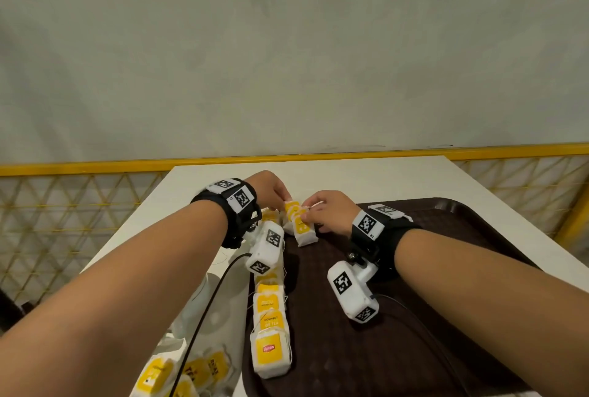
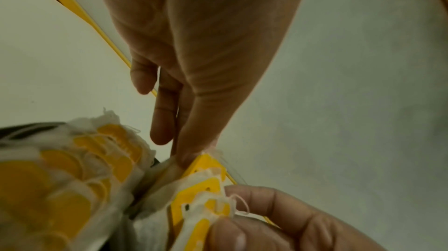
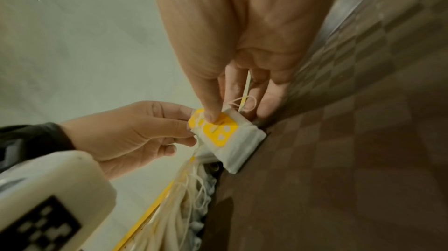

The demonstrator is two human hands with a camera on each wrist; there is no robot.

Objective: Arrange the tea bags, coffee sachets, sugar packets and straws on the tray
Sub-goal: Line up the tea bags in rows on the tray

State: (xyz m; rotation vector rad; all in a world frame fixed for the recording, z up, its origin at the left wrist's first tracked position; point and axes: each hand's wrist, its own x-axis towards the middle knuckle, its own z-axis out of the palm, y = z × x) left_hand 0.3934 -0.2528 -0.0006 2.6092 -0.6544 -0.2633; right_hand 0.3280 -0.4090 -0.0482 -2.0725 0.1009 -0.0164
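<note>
A dark brown tray lies on the white table. Along its left edge runs a row of white tea bags with yellow tags. At the tray's far left corner stands a small stack of tea bags. My left hand pinches the stack's far end from the left, fingers curled. From the right, my right hand holds it too. In the right wrist view its thumb presses the top tea bag's yellow tag, with fingers behind the bag. The left wrist view shows my fingertips on a yellow tag.
More loose tea bags lie on the table at the near left, beside a white object. A cable hangs from the left wrist camera. A yellow mesh fence runs behind and beside the table.
</note>
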